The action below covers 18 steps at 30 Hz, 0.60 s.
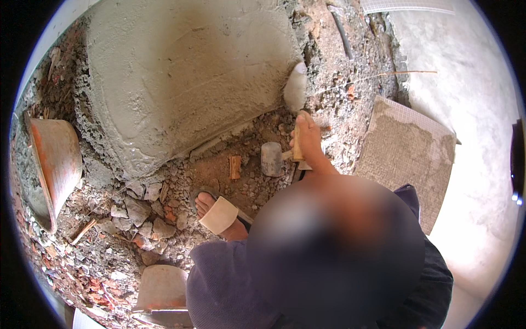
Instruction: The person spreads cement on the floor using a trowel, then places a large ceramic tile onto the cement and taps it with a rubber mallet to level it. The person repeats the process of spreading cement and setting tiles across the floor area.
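Observation:
My right hand point(310, 143) is wrapped round the wooden handle of a trowel point(296, 90). Its pale, cement-smeared blade points away from me, beside the near right corner of a wet grey mortar bed point(219, 71). Just left of the hand, a mallet point(272, 159) with a thick grey head lies on the dirt, its handle running toward my hand. My left hand is not in view. A large blurred patch covers much of the lower middle.
A mortar-backed tile point(411, 159) lies at right beside the pale floor point(466, 71). At far left a tilted orange bucket point(63, 164) holds mortar; another bucket point(164, 285) stands lower left. Rubble point(137, 214), a brick piece point(235, 167) and my sandalled foot point(218, 214) are nearby.

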{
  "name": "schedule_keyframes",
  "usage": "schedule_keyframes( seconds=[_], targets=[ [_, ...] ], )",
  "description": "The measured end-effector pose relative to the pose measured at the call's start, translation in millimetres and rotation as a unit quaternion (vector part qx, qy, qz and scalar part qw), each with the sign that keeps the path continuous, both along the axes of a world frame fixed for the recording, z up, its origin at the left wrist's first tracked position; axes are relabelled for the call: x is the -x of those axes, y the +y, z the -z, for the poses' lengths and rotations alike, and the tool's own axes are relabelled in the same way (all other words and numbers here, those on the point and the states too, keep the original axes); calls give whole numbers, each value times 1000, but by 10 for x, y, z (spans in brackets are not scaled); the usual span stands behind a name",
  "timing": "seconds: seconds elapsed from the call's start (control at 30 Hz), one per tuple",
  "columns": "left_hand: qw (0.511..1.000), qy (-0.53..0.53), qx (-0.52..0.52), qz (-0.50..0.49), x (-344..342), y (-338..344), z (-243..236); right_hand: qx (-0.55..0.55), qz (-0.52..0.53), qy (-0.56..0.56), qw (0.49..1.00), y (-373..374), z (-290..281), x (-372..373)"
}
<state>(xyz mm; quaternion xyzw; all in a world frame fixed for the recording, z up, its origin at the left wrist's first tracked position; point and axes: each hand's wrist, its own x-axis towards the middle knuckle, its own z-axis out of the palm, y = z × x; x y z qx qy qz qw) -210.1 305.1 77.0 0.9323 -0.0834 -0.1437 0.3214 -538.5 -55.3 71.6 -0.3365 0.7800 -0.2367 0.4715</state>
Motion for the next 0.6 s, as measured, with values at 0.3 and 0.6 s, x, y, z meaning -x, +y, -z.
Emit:
schedule_keyframes(
  seconds=[0.3, 0.6],
  targets=[
    [1000, 4, 7, -8, -60, -57, 53, 103, -448, 247, 853, -223, 28, -227],
    [999, 1, 11, -41, -11, -128, 95, 32, -64, 25, 997, -1085, 24, -399]
  ],
)
